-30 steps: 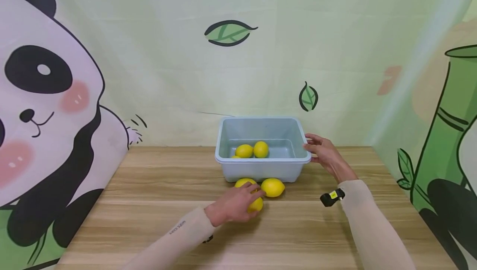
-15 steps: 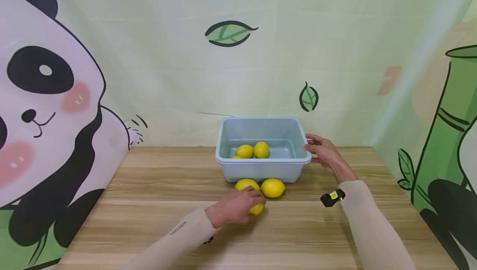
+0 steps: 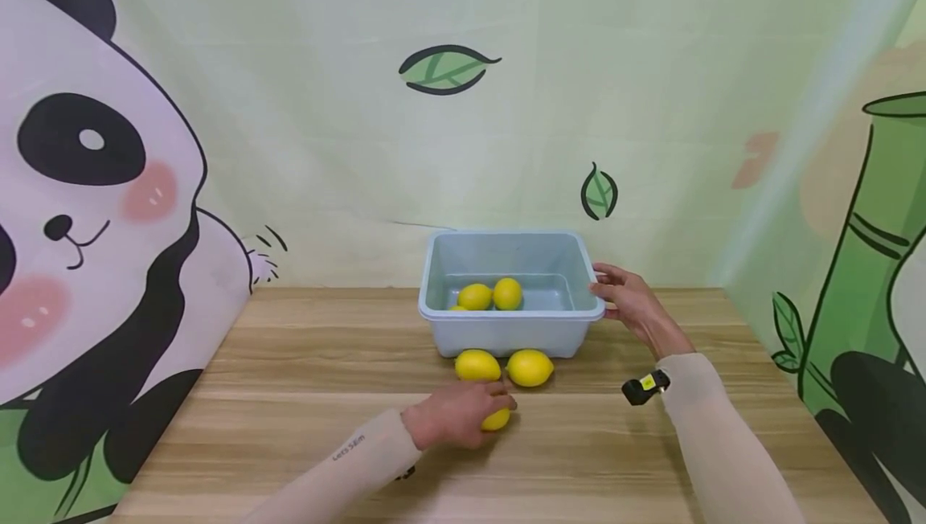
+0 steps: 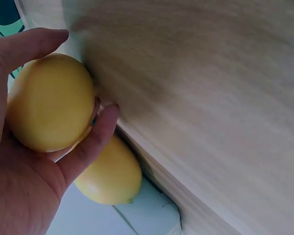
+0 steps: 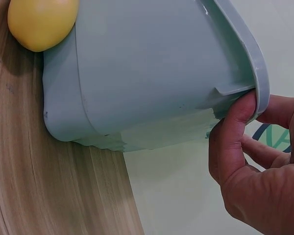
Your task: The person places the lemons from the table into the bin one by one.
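On tabletop (image 3: 318, 435), drew lemon (image 3: 497, 420) slightly farther from tub (image 3: 510, 338), gripped, seemingly securely, in left hand (image 3: 457, 414). Pinching rim (image 3: 510, 316) with right hand (image 3: 638, 307)

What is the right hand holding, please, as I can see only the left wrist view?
Observer: The right hand grips the rim of the light-blue plastic bin.
Operator: Thank you; could you tell me whether anything is inside?
Observer: Yes, at least two lemons lie in there.
Operator: I plainly see just one lemon beside it; is there another?
Observer: Yes, a pair of lemons lies side by side in front of it.
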Demonstrator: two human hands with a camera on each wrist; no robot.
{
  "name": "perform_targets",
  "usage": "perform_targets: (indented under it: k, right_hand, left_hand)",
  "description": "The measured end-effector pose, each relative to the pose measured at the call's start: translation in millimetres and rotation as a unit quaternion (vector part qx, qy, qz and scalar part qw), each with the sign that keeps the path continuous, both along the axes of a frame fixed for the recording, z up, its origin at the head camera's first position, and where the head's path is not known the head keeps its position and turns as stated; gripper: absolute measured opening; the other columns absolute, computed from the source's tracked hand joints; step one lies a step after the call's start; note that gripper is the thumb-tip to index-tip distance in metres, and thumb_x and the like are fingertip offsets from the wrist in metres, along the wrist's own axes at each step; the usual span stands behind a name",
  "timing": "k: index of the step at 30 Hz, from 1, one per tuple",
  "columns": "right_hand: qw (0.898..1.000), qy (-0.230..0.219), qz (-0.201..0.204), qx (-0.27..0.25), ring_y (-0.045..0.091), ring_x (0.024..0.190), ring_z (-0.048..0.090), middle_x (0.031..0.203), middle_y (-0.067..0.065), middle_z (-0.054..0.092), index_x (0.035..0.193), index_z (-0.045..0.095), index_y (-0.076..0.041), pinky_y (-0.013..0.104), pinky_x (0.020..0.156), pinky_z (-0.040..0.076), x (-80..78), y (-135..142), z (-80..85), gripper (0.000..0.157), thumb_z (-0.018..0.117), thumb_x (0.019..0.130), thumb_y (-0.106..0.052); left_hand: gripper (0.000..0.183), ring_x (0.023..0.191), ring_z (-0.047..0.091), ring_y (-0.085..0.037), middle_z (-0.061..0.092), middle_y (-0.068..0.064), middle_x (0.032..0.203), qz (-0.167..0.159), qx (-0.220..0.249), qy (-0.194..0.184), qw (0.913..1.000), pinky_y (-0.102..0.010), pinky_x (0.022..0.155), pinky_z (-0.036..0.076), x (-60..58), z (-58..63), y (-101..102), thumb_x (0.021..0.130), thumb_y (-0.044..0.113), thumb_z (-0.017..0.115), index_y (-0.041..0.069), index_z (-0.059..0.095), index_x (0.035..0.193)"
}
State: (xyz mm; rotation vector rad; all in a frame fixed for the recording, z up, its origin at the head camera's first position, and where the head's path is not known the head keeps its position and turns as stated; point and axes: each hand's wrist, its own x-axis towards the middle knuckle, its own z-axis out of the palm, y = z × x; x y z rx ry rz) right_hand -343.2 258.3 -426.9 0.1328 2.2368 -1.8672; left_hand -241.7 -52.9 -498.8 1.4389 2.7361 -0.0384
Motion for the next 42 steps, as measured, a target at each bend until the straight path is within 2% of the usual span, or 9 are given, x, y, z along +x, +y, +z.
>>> perform_targets:
  k: [6, 12, 17, 20, 27, 37, 42]
  right_hand:
    - [1.000, 0.003, 0.000, -0.002, 0.031, 0.127, 0.047, 0.149, 0.017, 0.037, 0.155, 0.029, -0.015, 0.027, 0.084, 0.057, 0.6, -1, 1.8, 0.060, 0.054, 0.100, -0.017]
    - [1.000, 0.001, -0.004, 0.003, 0.032, 0.128, 0.047, 0.149, 0.017, 0.038, 0.155, 0.030, -0.015, 0.029, 0.085, 0.058, 1.2, -1, 2.0, 0.059, 0.054, 0.100, -0.017]
    - [1.000, 0.002, -0.001, 0.007, 0.033, 0.131, 0.045, 0.151, 0.018, 0.036, 0.155, 0.029, -0.015, 0.028, 0.085, 0.058, 2.1, -1, 1.4, 0.060, 0.053, 0.101, -0.017]
    - [1.000, -0.001, -0.003, 0.006, 0.032, 0.130, 0.045, 0.151, 0.017, 0.036, 0.155, 0.029, -0.016, 0.029, 0.085, 0.058, 2.0, 0, 1.0, 0.060, 0.053, 0.100, -0.017]
    - [1.000, 0.000, -0.004, 0.008, 0.033, 0.130, 0.045, 0.152, 0.017, 0.035, 0.155, 0.029, -0.016, 0.030, 0.087, 0.057, 4.0, -1, 2.7, 0.060, 0.053, 0.100, -0.017]
    - [1.000, 0.002, 0.001, 0.005, 0.033, 0.127, 0.046, 0.151, 0.017, 0.034, 0.155, 0.029, -0.015, 0.024, 0.082, 0.058, 3.9, -1, 2.1, 0.061, 0.054, 0.100, -0.017]
    - [1.000, -0.001, 0.003, 0.005, 0.032, 0.128, 0.046, 0.151, 0.016, 0.034, 0.155, 0.028, -0.015, 0.025, 0.082, 0.058, 2.7, -1, 1.8, 0.061, 0.054, 0.100, -0.016]
  left_hand:
    - [0.043, 0.102, 0.062, -0.009, 0.062, 0.005, 0.118, 0.010, -0.004, 0.004, 0.9999, -0.026, 0.085, 0.056, 1.5, -0.8, 0, 0.085, 0.033, 0.074, 0.027, 0.058, 0.125]
    - [0.041, 0.098, 0.061, -0.008, 0.061, 0.007, 0.117, 0.008, -0.012, 0.005, 0.9999, -0.026, 0.076, 0.056, 2.6, 0.1, 0, 0.085, 0.033, 0.073, 0.029, 0.059, 0.122]
    - [0.040, 0.094, 0.059, -0.007, 0.061, 0.007, 0.115, -0.001, -0.014, 0.000, 0.9999, -0.024, 0.073, 0.055, 4.6, 2.7, 0, 0.085, 0.032, 0.073, 0.029, 0.059, 0.123]
    - [0.042, 0.093, 0.059, -0.007, 0.061, 0.006, 0.115, -0.010, -0.008, 0.000, 0.9999, -0.023, 0.075, 0.055, 6.0, 6.8, 0, 0.084, 0.030, 0.074, 0.027, 0.059, 0.123]
    - [0.049, 0.106, 0.062, -0.013, 0.060, 0.001, 0.127, -0.016, 0.011, 0.013, 0.9997, -0.026, 0.089, 0.055, 8.6, 23.0, -3, 0.083, 0.027, 0.075, 0.023, 0.057, 0.129]
    - [0.048, 0.100, 0.059, -0.015, 0.059, 0.002, 0.117, -0.020, 0.023, 0.045, 0.9985, -0.027, 0.086, 0.054, 3.8, 48.9, -4, 0.085, 0.026, 0.073, 0.022, 0.058, 0.130]
    - [0.048, 0.099, 0.060, -0.015, 0.060, 0.000, 0.121, -0.010, 0.034, 0.043, 0.9984, -0.028, 0.088, 0.054, 0.6, 63.3, -7, 0.085, 0.025, 0.071, 0.020, 0.057, 0.131]
